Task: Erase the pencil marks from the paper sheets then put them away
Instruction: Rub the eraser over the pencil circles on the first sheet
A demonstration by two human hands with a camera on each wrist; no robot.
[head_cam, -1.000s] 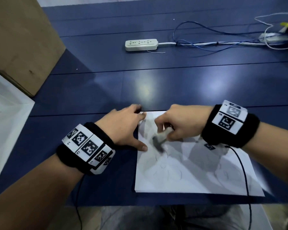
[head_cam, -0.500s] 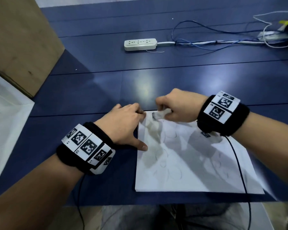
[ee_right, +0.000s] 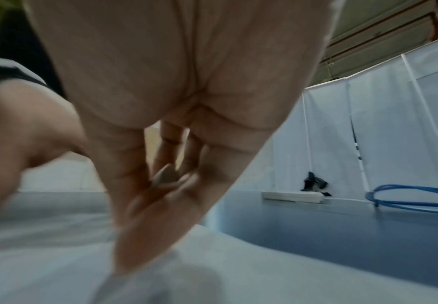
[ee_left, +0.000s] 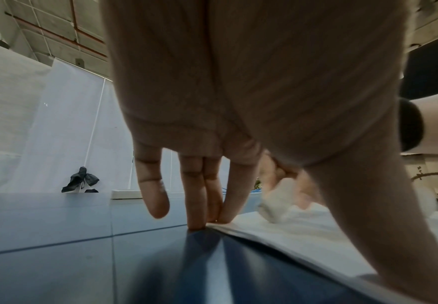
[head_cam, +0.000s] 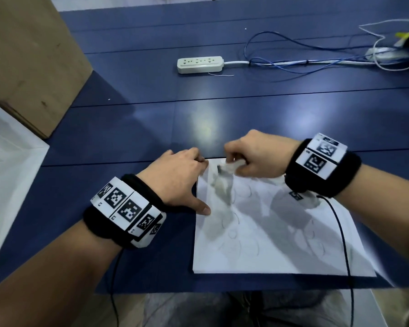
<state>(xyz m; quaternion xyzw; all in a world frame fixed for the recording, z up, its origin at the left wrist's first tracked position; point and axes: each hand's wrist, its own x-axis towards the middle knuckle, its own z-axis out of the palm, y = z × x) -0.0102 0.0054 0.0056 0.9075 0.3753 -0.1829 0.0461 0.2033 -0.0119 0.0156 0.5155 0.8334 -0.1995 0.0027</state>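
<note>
A white paper stack (head_cam: 281, 246) with faint pencil loops lies on the blue table near its front edge. My left hand (head_cam: 182, 180) rests on the paper's far left corner, straight fingers (ee_left: 200, 205) and thumb pressing down along its edge. My right hand (head_cam: 255, 156) pinches a white eraser (head_cam: 229, 167) at the paper's far edge, its tip down on the sheet. The eraser (ee_left: 275, 203) appears blurred in the left wrist view. In the right wrist view the hand (ee_right: 161, 185) is blurred and curled round the eraser (ee_right: 166, 176).
A white power strip (head_cam: 200, 64) lies further back on the table (head_cam: 128, 138), with blue and white cables (head_cam: 293, 60) running right. A cardboard box (head_cam: 26, 62) stands at the back left, a white surface (head_cam: 7, 180) beside it. Black wrist cables hang off the front edge.
The right hand carried the eraser from the middle of the sheet up to its far edge, then stayed about there. The left hand kept its place on the corner.
</note>
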